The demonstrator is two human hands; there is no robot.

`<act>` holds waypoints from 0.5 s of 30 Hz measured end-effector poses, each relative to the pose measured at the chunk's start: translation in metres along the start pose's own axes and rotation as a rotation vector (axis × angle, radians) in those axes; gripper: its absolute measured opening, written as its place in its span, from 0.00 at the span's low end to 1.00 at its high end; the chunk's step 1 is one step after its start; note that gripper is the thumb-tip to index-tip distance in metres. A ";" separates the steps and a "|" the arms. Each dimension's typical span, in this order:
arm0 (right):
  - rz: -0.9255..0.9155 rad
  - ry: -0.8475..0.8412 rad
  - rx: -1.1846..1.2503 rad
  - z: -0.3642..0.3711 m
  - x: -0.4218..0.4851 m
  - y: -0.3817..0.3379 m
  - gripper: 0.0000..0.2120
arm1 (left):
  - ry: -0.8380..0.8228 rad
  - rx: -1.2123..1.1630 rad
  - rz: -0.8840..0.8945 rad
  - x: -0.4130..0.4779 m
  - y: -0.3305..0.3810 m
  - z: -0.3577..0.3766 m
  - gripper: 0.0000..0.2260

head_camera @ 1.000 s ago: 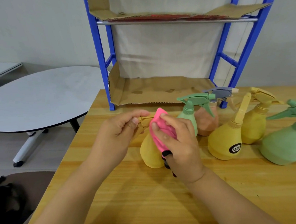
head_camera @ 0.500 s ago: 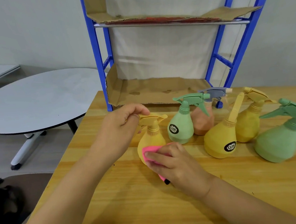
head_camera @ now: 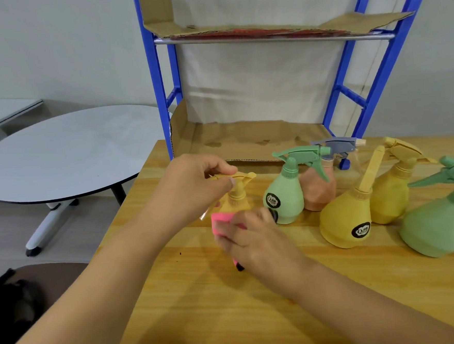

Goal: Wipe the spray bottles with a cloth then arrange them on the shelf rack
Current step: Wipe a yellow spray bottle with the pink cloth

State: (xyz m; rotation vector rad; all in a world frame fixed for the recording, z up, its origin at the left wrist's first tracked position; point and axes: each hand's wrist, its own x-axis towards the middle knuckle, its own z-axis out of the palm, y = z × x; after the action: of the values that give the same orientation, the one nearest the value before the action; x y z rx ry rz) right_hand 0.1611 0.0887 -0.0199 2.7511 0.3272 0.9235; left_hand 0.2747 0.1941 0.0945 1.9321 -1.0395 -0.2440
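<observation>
Six spray bottles stand on the wooden table [head_camera: 257, 317] in front of the blue shelf rack [head_camera: 158, 96], and none is on its cardboard-lined lower shelf [head_camera: 245, 143] yet, so by my reading the job is at its first bottle and in the wiping step. The left hand [head_camera: 192, 190] pinches the trigger head of the small yellow bottle [head_camera: 237, 195] between thumb and fingers, steadying it upright near the table's left edge. The right hand [head_camera: 254, 239] has its fingers curled around a pink cloth [head_camera: 220, 222] pressed against the bottle's lower body. Next, I judge, the cloth needs to work round the body and up the neck while the left hand turns or holds the bottle, then the bottle must be lifted onto the lower shelf behind. To the right wait a green bottle [head_camera: 285, 197], an orange bottle with a grey trigger [head_camera: 317, 192], two more yellow bottles [head_camera: 345, 222] [head_camera: 388, 195] and a large green one [head_camera: 436, 227], cut off at the frame edge. Most of the held bottle's body is hidden by the right hand and cloth; motion blur smears the fingers, and a small black thing under the right palm cannot be identified.
</observation>
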 end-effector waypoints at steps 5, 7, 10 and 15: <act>-0.159 -0.193 -0.005 0.010 -0.029 -0.004 0.12 | -0.006 -0.008 0.000 0.004 -0.002 -0.002 0.06; -0.156 -0.157 0.034 0.007 -0.027 0.006 0.10 | -0.011 -0.014 -0.002 0.006 -0.002 -0.004 0.07; -0.093 -0.035 0.118 -0.003 -0.009 0.020 0.11 | -0.028 -0.035 -0.010 0.007 -0.003 -0.006 0.07; 0.052 0.147 0.201 -0.006 0.016 0.030 0.11 | -0.068 -0.041 -0.003 0.012 -0.008 -0.015 0.07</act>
State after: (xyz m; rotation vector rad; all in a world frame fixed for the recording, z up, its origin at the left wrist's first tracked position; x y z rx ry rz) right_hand 0.1737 0.0653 0.0020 2.8905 0.3962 1.1694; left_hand 0.2944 0.1966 0.0999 1.8999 -1.0683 -0.3320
